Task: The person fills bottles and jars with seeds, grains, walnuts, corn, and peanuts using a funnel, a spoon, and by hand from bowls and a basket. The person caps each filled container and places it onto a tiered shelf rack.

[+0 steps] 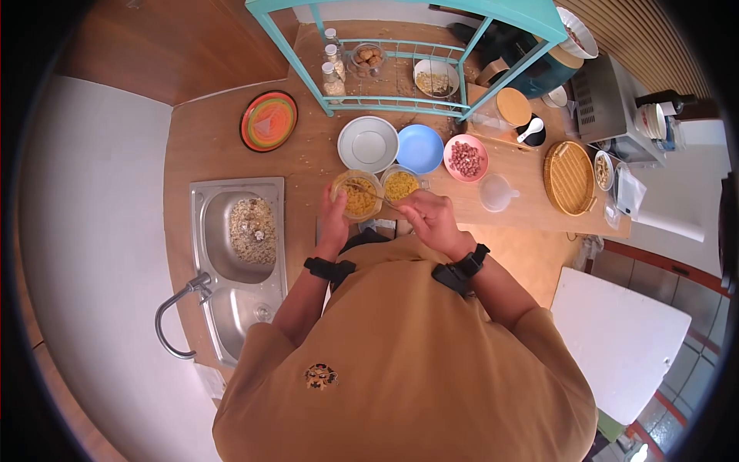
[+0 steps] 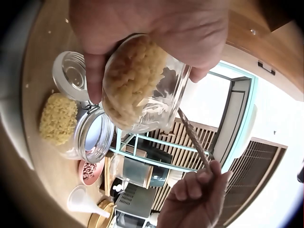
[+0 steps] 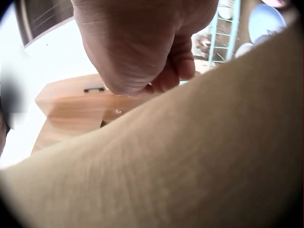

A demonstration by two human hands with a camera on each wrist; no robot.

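Your left hand [image 1: 332,228] curls its fingers round the glass bowl [image 2: 151,118] beside the open jar [image 1: 401,185], while your right hand [image 1: 433,221] pinches the spoon [image 2: 194,137]; expect rigid, slippery, breakable glass, best gripped around its wall below the rim.

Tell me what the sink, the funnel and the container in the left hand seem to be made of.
The sink looks like satin stainless steel: grey, with soft metallic highlights. The funnel seems to be smooth plastic, milky and translucent. The container in the left hand is clear and glossy, probably glass by its thick rim and bright reflections, though hard plastic is possible.
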